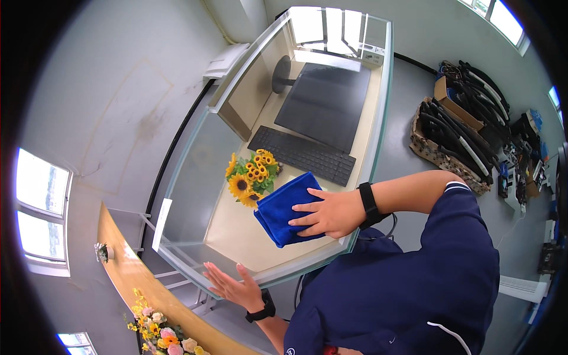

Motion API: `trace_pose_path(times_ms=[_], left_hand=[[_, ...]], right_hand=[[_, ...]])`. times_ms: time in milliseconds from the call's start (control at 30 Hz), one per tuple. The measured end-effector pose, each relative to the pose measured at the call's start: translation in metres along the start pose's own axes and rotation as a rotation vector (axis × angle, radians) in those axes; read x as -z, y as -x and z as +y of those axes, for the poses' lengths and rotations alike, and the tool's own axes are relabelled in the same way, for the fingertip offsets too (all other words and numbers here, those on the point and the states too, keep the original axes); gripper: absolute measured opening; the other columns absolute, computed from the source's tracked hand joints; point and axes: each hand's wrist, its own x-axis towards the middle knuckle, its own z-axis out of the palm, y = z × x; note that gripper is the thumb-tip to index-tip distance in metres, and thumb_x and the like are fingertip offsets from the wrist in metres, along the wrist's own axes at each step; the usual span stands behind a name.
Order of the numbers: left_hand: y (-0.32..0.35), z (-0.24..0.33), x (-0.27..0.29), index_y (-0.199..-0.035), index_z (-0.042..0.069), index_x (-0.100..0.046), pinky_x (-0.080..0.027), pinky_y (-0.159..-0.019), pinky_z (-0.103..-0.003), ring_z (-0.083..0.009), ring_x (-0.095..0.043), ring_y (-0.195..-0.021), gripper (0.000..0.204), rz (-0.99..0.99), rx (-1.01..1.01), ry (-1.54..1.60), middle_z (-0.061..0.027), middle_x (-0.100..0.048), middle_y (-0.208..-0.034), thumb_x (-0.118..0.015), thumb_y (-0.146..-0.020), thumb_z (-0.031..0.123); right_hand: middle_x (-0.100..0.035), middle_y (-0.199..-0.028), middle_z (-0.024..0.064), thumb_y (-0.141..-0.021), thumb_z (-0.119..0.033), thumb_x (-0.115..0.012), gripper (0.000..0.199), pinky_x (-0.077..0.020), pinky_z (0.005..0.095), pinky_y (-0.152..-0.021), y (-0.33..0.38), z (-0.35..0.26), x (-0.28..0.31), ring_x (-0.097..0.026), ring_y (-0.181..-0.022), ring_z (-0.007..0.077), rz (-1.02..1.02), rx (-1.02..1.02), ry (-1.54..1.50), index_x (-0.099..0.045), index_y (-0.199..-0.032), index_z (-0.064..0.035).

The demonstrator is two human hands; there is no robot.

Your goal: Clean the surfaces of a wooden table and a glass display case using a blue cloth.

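A folded blue cloth [277, 216] lies on the glass-edged counter [228, 236], beside a bunch of artificial sunflowers [251, 177]. Fingers spread, my right hand [330, 213] rests flat on the right part of this cloth. My left hand [235, 290] is lower left, at the counter's near glass edge, palm flat and fingers stretched out, with nothing in it. Whether its fingertips touch the glass I cannot tell. Beyond the flowers are a black keyboard [302, 154] and a dark monitor [325, 103], both seen within the glass edges.
Left of the counter runs a curved wooden ledge [127, 269] with a small potted plant [104, 252] and a colourful bouquet [163, 334]. On the floor to the right stand boxes of black tubes [452, 139] and assorted equipment [523, 163].
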Motion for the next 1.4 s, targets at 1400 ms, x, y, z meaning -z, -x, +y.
trace_pose_path(times_ms=[1400], left_hand=[[-0.004, 0.006, 0.000, -0.133, 0.010, -0.032, -0.009, -0.106, -0.048, -0.0277, -0.023, -0.130, 0.060, 0.012, 0.009, -0.011, -0.0075, -0.029, -0.140, -0.043, -0.085, 0.044]], right_hand=[[-0.030, -0.139, 0.0075, -0.083, -0.010, -0.039, 0.046, -0.0179, 0.0488, -0.105, 0.093, 0.069, -0.022, -0.023, -0.130, 0.0279, 0.348, -0.818, 0.083, -0.041, -0.129, -0.0151]])
